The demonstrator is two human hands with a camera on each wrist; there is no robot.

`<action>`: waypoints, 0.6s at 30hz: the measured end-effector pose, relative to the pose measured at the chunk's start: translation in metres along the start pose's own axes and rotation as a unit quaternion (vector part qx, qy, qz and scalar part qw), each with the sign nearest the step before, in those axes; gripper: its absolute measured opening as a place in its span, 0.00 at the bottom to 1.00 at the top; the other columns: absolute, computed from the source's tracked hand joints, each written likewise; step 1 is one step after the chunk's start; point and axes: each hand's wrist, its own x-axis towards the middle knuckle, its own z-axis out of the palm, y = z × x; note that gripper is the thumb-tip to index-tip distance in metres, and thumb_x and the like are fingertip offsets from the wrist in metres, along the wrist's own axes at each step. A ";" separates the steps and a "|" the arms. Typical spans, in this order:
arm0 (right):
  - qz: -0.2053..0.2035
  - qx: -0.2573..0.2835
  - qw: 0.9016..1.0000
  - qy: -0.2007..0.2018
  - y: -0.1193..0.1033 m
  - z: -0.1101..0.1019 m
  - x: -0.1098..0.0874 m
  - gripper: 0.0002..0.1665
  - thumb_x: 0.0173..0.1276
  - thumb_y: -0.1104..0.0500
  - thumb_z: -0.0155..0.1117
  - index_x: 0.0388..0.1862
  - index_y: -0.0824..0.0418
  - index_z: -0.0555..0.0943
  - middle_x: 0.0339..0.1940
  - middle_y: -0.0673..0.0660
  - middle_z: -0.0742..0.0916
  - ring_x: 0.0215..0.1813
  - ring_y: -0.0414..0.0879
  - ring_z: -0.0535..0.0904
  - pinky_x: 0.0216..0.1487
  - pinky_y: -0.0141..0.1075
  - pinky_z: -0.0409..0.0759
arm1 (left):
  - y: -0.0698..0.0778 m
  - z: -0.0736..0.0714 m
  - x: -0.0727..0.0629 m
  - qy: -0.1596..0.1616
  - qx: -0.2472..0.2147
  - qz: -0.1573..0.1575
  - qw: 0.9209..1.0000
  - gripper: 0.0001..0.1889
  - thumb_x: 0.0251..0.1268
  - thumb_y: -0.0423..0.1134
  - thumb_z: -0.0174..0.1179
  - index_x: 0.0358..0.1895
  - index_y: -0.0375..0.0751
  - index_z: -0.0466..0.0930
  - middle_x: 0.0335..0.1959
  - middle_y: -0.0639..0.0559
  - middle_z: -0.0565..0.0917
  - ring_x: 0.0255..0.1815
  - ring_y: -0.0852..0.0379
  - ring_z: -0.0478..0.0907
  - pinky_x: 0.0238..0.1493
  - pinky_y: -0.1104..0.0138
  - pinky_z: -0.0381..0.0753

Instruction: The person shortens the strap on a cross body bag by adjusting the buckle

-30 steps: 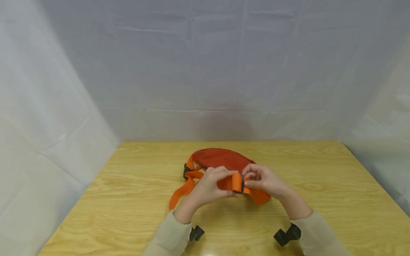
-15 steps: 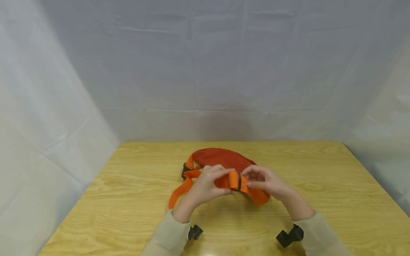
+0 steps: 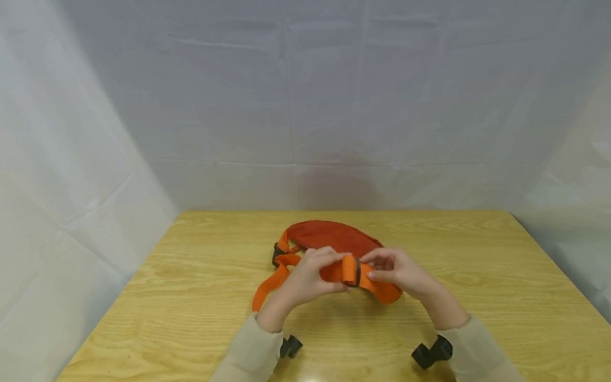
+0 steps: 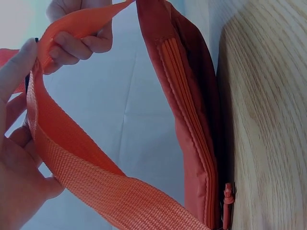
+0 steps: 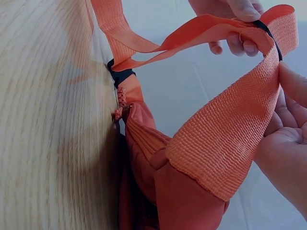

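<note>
A pale wooden table (image 3: 191, 276) with streaky grain stands before a creased grey sheet (image 3: 305, 95). Paler sheets (image 3: 62, 138) hang at both sides, the left one more brightly lit.

The wooden table (image 3: 191, 276) carries a red bag (image 3: 334, 235).

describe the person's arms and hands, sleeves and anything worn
The left sleeve and right sleeve are plain, pale beige, ending short of the hands. The left hand and right hand are ungloved. Black, blocky devices show beside both sleeves.
</note>
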 end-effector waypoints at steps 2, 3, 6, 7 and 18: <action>0.006 -0.004 1.000 0.004 0.000 0.000 0.000 0.16 0.61 0.67 0.57 0.44 0.78 0.71 0.32 0.54 0.80 0.31 0.40 0.76 0.32 0.32 0.75 | 0.000 0.000 0.000 0.001 -0.001 0.002 1.000 0.28 0.40 0.40 0.71 0.50 0.40 0.77 0.35 0.58 0.75 0.35 0.64 0.67 0.42 0.64 0.64; 0.008 -0.006 1.000 0.006 -0.001 0.001 0.000 0.17 0.61 0.67 0.57 0.44 0.79 0.71 0.33 0.54 0.80 0.32 0.40 0.76 0.32 0.32 0.76 | 0.000 0.001 0.000 0.000 -0.002 0.003 1.000 0.28 0.40 0.40 0.71 0.50 0.39 0.77 0.35 0.58 0.75 0.35 0.64 0.68 0.42 0.64 0.64; 0.015 -0.009 1.000 0.011 -0.001 0.002 0.001 0.15 0.60 0.68 0.57 0.42 0.79 0.70 0.32 0.54 0.80 0.32 0.41 0.76 0.32 0.33 0.76 | 0.001 0.001 0.001 -0.003 -0.003 0.008 1.000 0.27 0.41 0.42 0.70 0.50 0.39 0.77 0.35 0.57 0.76 0.35 0.63 0.68 0.42 0.65 0.64; 0.019 -0.009 1.000 0.012 -0.002 0.002 0.001 0.14 0.60 0.69 0.57 0.41 0.78 0.70 0.32 0.53 0.79 0.32 0.41 0.76 0.32 0.33 0.76 | 0.001 0.002 0.001 -0.004 -0.002 0.010 1.000 0.27 0.41 0.42 0.70 0.50 0.39 0.77 0.35 0.57 0.76 0.35 0.63 0.69 0.42 0.65 0.64; 0.045 0.026 0.998 0.034 -0.004 0.006 0.003 0.09 0.59 0.69 0.59 0.37 0.71 0.71 0.28 0.53 0.81 0.29 0.41 0.77 0.32 0.33 0.76 | 0.004 0.002 0.004 -0.004 0.001 0.017 1.000 0.23 0.41 0.42 0.70 0.46 0.41 0.78 0.35 0.58 0.76 0.35 0.64 0.69 0.41 0.66 0.63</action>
